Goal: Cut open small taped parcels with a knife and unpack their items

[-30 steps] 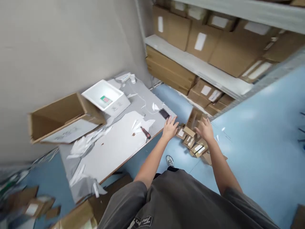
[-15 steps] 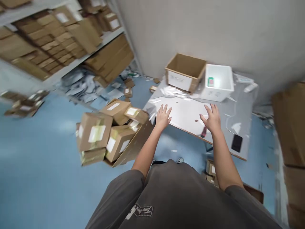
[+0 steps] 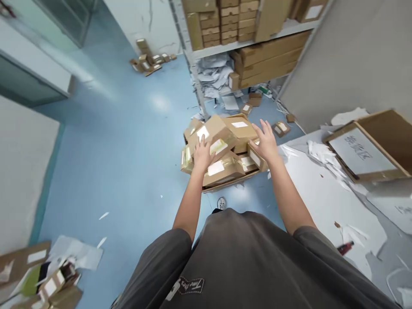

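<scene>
A large open carton (image 3: 222, 187) piled with several small taped cardboard boxes stands before me. Over the left part of the pile is my left hand (image 3: 202, 155), fingers spread, in front of a tilted cardboard box (image 3: 222, 131) with white labels. Whether the fingers touch it I cannot tell. My right hand (image 3: 266, 141) is at the pile's right side, fingers apart, close to a small labelled box (image 3: 256, 159) and a flatter box (image 3: 240, 131) behind it. Neither hand holds anything.
To the right, the worktable (image 3: 309, 201) bears an open cardboard box (image 3: 360, 148) with handwriting, torn white wrapping and a red-and-black tool (image 3: 345, 247). A shelf rack (image 3: 254, 43) of boxes stands behind. More boxes and scraps (image 3: 54, 283) lie at lower left.
My view has swung left from the worktable to the carton of boxes. Both hands have moved from above the tabletop to the pile, still open.
</scene>
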Demonstrator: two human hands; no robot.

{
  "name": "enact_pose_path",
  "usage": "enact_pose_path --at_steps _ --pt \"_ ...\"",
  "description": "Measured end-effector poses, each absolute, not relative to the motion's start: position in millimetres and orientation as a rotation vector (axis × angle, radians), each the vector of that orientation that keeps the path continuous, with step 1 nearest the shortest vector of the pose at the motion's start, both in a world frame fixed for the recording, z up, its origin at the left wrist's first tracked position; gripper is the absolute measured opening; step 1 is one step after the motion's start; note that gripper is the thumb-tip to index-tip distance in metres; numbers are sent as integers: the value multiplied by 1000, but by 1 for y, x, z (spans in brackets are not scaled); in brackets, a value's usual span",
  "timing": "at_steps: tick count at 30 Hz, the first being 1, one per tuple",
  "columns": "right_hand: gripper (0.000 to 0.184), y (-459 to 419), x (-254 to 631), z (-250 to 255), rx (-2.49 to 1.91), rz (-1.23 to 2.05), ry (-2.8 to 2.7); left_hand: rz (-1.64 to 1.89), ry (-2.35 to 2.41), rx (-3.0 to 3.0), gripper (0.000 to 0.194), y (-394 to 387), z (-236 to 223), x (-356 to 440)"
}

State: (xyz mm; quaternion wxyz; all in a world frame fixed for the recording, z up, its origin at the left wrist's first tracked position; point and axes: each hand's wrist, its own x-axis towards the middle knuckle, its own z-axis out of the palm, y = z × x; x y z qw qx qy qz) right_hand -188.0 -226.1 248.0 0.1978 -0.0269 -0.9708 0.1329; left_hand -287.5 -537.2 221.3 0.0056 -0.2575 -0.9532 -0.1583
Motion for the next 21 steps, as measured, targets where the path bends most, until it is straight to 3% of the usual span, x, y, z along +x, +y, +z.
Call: enact_pose_path --at_steps 7,14,21 --pt "80 -316 -306 229 176 501 -2902 -626 -3117 -341 82 -637 182 -337" --pt "90 -309 -351 186 -5 773 -3066 -1009 -3374 -141 124 -616 112 -350" --pt "85 -296 -362 164 -92 905 -3060 -1201 -3162 -126 111 -608 89 -342"
